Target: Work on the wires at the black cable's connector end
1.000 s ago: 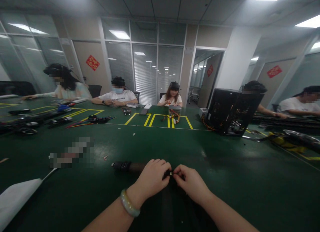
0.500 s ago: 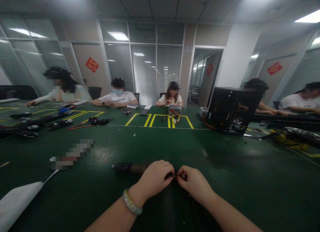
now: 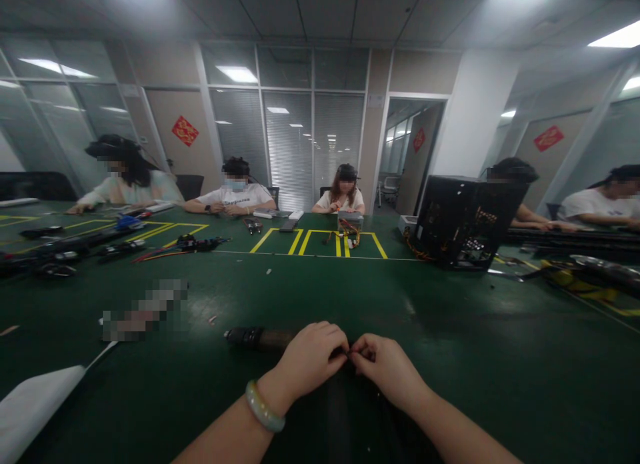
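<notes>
A long dark cylinder [image 3: 274, 339] lies on the green table, with a ribbed black section and a small pale tip at its left end. Over its right part rests my left hand [image 3: 313, 354], a pale bangle round the wrist. Its fingers are curled closed around that part, which they hide. Close against it on the right, my right hand [image 3: 383, 364] is closed in a pinch, fingertips meeting those of the left. Whatever sits between the pinching fingers is too small and dark to name.
At the right stands a black computer case [image 3: 465, 221]. Cables and dark parts [image 3: 185, 243] lie at the left, and a white sheet [image 3: 43, 404] near the left edge. A box with coloured wires [image 3: 350, 219] is across the table, where several people sit.
My hands stay almost in place; the right fingers have shifted very slightly. The dark cylinder has not moved. The person at far left has drawn a hand back a little.
</notes>
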Demonstrator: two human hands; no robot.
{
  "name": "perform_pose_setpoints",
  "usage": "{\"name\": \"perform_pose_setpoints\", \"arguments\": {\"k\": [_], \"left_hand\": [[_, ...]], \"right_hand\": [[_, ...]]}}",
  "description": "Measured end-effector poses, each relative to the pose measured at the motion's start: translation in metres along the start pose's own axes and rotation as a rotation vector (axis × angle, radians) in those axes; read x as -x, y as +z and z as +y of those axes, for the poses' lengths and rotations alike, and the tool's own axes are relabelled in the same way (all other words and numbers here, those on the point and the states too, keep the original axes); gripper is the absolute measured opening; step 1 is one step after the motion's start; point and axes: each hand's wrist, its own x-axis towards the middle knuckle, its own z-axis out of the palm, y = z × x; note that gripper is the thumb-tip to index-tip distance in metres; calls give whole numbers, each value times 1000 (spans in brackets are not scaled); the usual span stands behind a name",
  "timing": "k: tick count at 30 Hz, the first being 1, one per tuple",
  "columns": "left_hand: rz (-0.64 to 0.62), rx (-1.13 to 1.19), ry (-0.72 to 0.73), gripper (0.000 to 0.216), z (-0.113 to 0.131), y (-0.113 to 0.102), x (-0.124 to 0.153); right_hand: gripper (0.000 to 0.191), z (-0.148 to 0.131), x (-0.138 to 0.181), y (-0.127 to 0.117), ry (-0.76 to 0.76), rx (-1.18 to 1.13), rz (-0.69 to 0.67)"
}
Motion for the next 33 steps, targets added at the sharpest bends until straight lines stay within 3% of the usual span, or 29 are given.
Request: {"name": "perform_pose_setpoints", "arguments": {"k": [12,19,33], "left_hand": [[8,-81,-67,4,10,8,-2],[-9,-46,-66,4,9,6,-3],[27,31,-87,11,2,11,-3]], "right_hand": [[10,-7,-1,0,36,105,91],[14,-6,0,-4,39,67,-8],[14,1,0,-2,25,131,25]]}}
